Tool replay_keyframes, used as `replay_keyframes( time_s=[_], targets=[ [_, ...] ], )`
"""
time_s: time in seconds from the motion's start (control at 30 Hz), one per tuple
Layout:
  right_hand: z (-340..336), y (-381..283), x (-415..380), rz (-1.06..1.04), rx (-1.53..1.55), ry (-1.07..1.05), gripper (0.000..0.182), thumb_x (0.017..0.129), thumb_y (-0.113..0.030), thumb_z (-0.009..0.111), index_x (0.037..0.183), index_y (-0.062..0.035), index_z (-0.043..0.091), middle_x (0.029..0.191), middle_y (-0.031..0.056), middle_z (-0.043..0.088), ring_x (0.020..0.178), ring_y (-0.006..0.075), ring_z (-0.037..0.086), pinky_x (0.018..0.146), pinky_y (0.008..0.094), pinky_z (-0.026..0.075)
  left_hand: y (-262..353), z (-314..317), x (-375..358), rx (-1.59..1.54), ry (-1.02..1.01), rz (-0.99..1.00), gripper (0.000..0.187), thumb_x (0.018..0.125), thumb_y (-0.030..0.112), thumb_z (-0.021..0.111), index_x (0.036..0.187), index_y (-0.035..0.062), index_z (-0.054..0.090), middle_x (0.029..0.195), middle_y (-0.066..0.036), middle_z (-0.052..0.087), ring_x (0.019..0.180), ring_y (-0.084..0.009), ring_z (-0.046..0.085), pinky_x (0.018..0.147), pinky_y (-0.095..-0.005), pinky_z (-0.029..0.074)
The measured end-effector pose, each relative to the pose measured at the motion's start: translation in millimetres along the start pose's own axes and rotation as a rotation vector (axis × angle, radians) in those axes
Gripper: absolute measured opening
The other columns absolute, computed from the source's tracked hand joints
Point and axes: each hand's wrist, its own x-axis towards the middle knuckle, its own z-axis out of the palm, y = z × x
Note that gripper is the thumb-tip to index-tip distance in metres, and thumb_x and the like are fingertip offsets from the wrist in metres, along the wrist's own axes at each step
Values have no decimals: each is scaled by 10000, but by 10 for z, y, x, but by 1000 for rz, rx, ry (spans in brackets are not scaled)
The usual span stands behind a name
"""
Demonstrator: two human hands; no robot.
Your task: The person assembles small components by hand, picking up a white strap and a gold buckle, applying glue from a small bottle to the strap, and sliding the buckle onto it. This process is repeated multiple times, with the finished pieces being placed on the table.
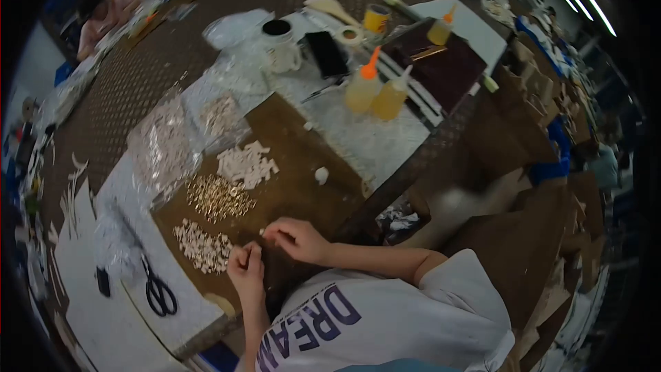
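On a brown mat (303,158) lie a pile of gold-coloured pieces (219,197), a heap of small pale pieces (202,246) and a heap of flat white pieces (246,164). My left hand (246,264) is at the right edge of the small pale heap, fingers bent together; what they hold, if anything, is too small to tell. Just to its right, my right hand (297,239) has curled fingers pinched near a tiny pale piece (261,232). Whether that piece is in the fingertips is unclear.
Clear bags of pale pieces (162,141) lie beyond the heaps. Black scissors (160,295) are at the left. Further back stand a mug (281,52), a phone (326,55), glue bottles (362,89) and a yellow tin (376,19). Another person (103,21) sits at the far left.
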Motion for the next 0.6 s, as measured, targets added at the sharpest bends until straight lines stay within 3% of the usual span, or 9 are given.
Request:
replay_keyframes(
  time_s=[0.1,0.17,0.23,0.27,0.37,0.5,0.6],
  targets=[
    [-52,-13,37,89,23,-51,121,871,-3,533,967,-4,607,914,72,593,772,122,610,662,231,481,61,2,-29,-46,30,-59,356,830,-57,571,685,125,301,749,-11,558,462,-7,325,388,-170,228],
    [-91,-84,57,184,86,-118,122,867,-29,570,978,-2,612,939,59,587,803,109,602,677,223,479,74,-26,-38,-9,71,-45,216,836,-18,599,759,100,436,838,-52,608,505,-36,423,435,-172,315],
    [-137,-148,66,215,81,-202,134,857,-44,601,983,0,613,939,53,583,810,104,596,684,220,479,67,-10,-78,-15,55,5,152,831,-31,597,927,62,524,865,-63,624,622,-68,514,549,-189,409],
    [-154,-195,70,224,57,-237,139,850,-45,612,981,1,613,933,53,583,806,103,595,686,222,481,33,-56,-105,-24,14,33,191,815,-45,612,991,18,571,890,-68,638,731,-88,571,665,-206,461],
    [-181,-249,100,194,-25,-318,153,815,-41,650,959,-10,611,915,57,578,791,112,595,676,225,482,28,-28,-175,212,51,157,151,800,-41,644,944,1,624,857,-50,649,755,-73,583,692,-198,469],
    [-173,-220,105,132,-48,-329,174,789,-40,675,948,-19,608,902,57,574,772,123,599,666,228,482,58,-34,-219,211,9,117,153,788,-46,656,933,2,646,876,-47,654,789,-78,596,716,-206,480],
    [-218,-278,113,146,-84,-363,186,786,-32,673,959,-18,608,912,62,577,795,129,598,688,232,482,105,-45,-223,26,12,11,178,805,-21,647,979,9,633,888,-61,657,804,-104,620,722,-212,500]
  ],
)
